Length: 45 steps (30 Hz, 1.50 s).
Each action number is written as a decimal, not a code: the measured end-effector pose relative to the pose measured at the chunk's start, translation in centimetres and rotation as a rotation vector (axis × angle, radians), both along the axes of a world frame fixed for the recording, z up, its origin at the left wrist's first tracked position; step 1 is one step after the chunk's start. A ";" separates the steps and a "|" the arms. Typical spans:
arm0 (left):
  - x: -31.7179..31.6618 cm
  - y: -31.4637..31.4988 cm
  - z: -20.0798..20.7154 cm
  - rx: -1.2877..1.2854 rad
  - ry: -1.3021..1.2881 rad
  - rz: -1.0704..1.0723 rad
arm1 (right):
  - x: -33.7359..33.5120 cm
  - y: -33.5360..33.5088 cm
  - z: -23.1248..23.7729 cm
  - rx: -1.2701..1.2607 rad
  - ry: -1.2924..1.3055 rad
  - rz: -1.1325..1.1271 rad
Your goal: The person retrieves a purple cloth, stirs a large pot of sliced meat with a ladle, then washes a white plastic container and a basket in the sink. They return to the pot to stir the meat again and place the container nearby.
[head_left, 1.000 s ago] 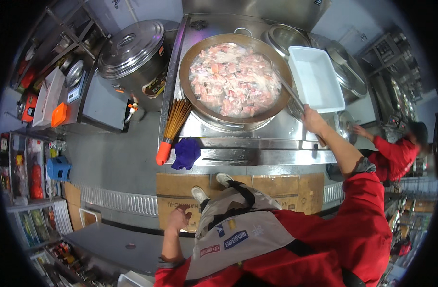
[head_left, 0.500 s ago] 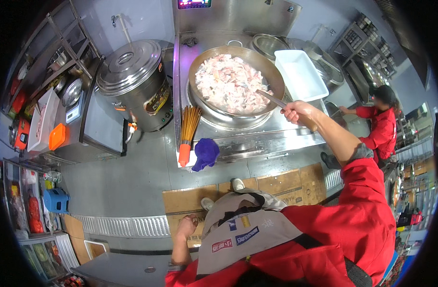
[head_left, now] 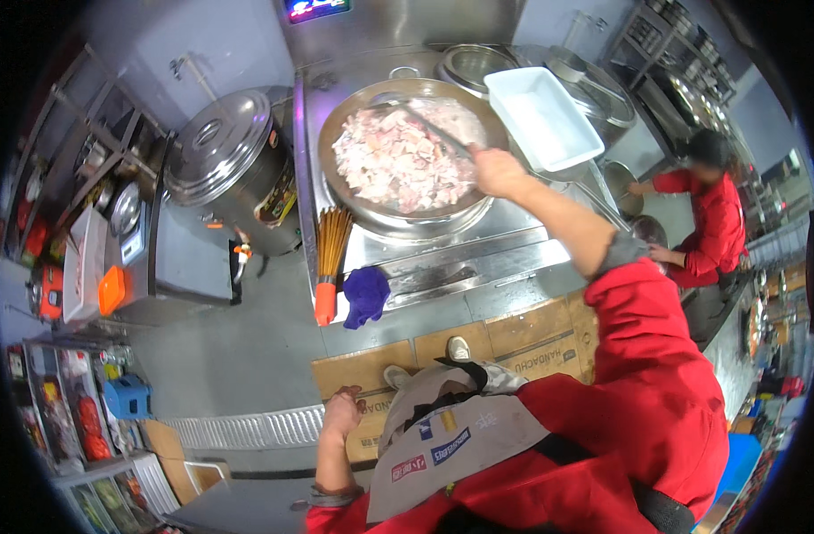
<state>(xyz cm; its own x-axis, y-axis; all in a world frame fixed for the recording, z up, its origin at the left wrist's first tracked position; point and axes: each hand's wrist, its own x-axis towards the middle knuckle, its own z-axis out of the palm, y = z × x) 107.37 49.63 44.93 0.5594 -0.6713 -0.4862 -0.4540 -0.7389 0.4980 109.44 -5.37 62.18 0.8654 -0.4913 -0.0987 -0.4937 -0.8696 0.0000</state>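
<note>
My right hand is closed around the handle of a long metal wok spatula. Its working end lies toward the far side of a wide wok, at the upper edge of a heap of pale pinkish-white meat pieces. Cloudy liquid shows at the wok's far right. The wok sits on a steel stove. Down by my apron, my left hand hangs over the floor with loosely bent fingers apart, and no held object shows.
A white plastic tub stands right of the wok. Long sticks in an orange holder and a purple cloth lie at the stove's front left. A lidded steel pot stands left. A co-worker in red is at right.
My right hand has moved forward and left, carrying the spatula deeper across the wok. The meat is now heaped leftward, exposing liquid at the far right. The view has shifted slightly.
</note>
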 end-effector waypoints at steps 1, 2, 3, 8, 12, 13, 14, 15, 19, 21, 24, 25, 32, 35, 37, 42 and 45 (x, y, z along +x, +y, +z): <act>-0.1 -0.9 0.5 0.025 0.010 -0.012 | 1.0 0.4 -1.3 -0.008 0.040 0.021; -0.1 -2.0 1.0 0.048 0.018 -0.028 | 1.7 0.7 -2.3 -0.023 0.077 0.031; -0.2 -2.9 1.4 0.036 -0.015 -0.062 | 1.8 1.2 -3.4 0.002 0.108 0.067; 0.3 -7.0 2.1 -0.009 -0.004 -0.168 | -4.2 1.5 -4.7 0.062 0.064 0.173; 1.0 -8.1 1.9 -0.045 0.011 -0.252 | -10.4 -0.6 -0.7 0.017 0.185 0.198; 1.0 -8.0 1.9 -0.014 0.024 -0.253 | -11.7 -0.9 0.2 0.008 0.171 0.197; 0.9 -8.0 2.0 0.021 0.038 -0.252 | -12.9 -1.1 0.9 -0.002 0.156 0.194; 0.8 -7.9 2.0 0.021 0.031 -0.256 | -13.9 -1.4 1.3 0.013 0.175 0.177; -0.1 -7.8 2.3 0.013 0.024 -0.240 | -14.8 -2.7 -0.6 0.077 0.191 0.120; -0.3 -8.2 2.0 -0.025 0.019 -0.226 | -13.1 -3.5 -2.9 0.092 0.160 0.126; -0.1 -8.4 0.9 -0.049 0.021 -0.229 | -10.6 -4.8 -5.1 0.152 0.074 0.140; -0.1 -8.0 0.4 -0.017 0.031 -0.231 | -10.1 -4.9 -5.1 0.205 0.012 0.124; -0.8 -0.4 -5.4 0.209 0.051 -0.249 | -17.6 -1.4 5.5 0.244 -0.177 0.083; -2.0 2.9 -7.6 0.253 0.112 -0.257 | -21.4 -0.8 9.6 0.573 0.068 -0.134; -1.9 2.9 -8.4 0.239 0.121 -0.268 | -21.5 -1.1 9.0 0.593 0.126 -0.094; 0.1 -1.9 -5.4 0.161 0.068 -0.316 | -15.4 -2.4 0.3 0.378 0.004 0.033; 0.8 -4.7 -1.6 0.071 0.015 -0.222 | -14.0 -3.2 -1.5 0.303 -0.089 0.034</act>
